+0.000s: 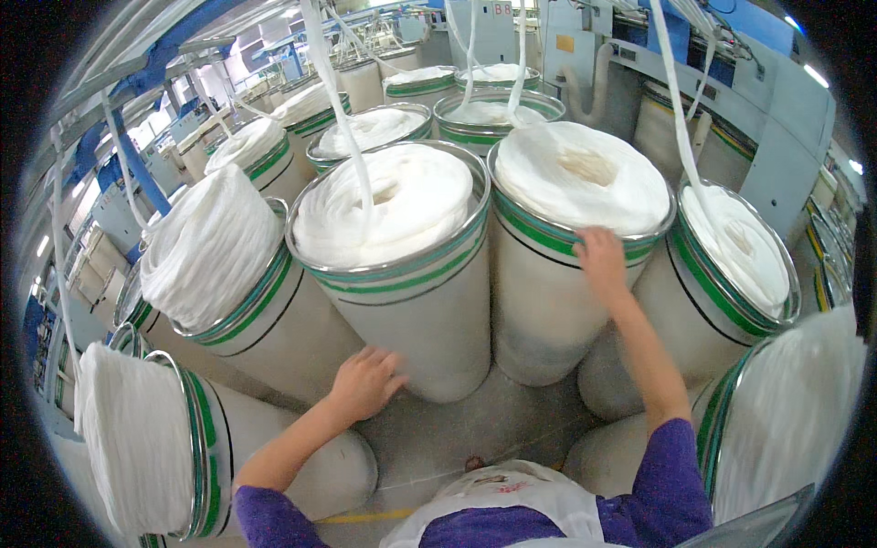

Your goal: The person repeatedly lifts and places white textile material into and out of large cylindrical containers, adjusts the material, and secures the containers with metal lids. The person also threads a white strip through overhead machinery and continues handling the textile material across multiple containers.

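Tall, pale sliver cans with green bands and metal rims stand around me, filled with coils of white fibre sliver. My right hand (601, 258) is at the near rim of the centre-right sliver can (548, 301), its fingers bent against the edge just below the coiled sliver (594, 178). Lower down, my left hand (367, 382) is held out with loosely bent, parted fingers and holds nothing. It is nearest to the side of the centre-left sliver can (411, 320), whose white coil (402, 201) feeds a strand upward. Whether the left fingertips touch that can I cannot tell.
Another full can (247, 310) stands at left, its coil bulging above the rim. Nearer cans (265, 447) flank me on both sides. Several sliver strands (333, 82) hang from overhead. Grey machine housings (776, 137) stand at the right, and the grey floor (438, 438) shows before me.
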Motion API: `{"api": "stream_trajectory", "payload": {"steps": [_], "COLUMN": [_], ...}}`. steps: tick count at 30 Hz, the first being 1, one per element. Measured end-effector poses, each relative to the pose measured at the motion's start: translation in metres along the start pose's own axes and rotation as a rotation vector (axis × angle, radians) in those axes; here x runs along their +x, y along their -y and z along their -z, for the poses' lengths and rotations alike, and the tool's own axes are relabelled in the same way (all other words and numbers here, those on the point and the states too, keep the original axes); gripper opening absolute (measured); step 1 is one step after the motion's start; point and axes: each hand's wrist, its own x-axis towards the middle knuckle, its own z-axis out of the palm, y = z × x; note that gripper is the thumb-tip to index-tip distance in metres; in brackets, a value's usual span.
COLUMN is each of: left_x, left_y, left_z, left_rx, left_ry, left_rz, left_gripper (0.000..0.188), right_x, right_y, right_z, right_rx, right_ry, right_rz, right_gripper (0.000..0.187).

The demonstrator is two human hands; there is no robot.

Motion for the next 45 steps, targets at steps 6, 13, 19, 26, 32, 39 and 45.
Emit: {"api": "stream_trajectory", "payload": {"steps": [6, 13, 19, 26, 32, 39, 45], "left_x": [0.153, 0.279, 0.301, 0.203, 0.076, -0.048, -0.098], "left_y": [0.011, -0.009, -0.014, -0.017, 0.008, 0.021, -0.033], "left_z": [-0.026, -0.057, -0.066, -0.042, -0.016, 0.008, 0.000], "left_rx": [0.133, 0.263, 0.303, 0.296, 0.297, 0.289, 0.325], "left_ry": [-0.384, -0.486, -0.312, -0.232, -0.343, -0.368, -0.456], "left_rz": [0.041, 0.266, 0.432, 0.370, 0.207, 0.175, 0.125], "left_gripper": [0.037, 0.024, 0.026, 0.025, 0.050, 0.068, 0.070], "right_x": [0.051, 0.087, 0.095, 0.125, 0.092, 0.038, -0.058], "right_y": [-0.065, -0.122, -0.076, 0.036, 0.098, 0.211, 0.235], "right_z": [-0.054, -0.049, -0.056, -0.102, -0.068, -0.015, -0.024], "right_rx": [-0.260, -0.212, 0.160, 0.702, 0.731, 0.825, 0.878], "right_ry": [-0.252, -0.217, -0.469, -0.079, 0.411, 1.643, 1.906], "right_rz": [0.042, -0.011, 0.329, 0.742, 1.048, 1.166, 1.081], "right_gripper": [0.014, 0.014, 0.015, 0.026, 0.035, 0.059, 0.067]}}
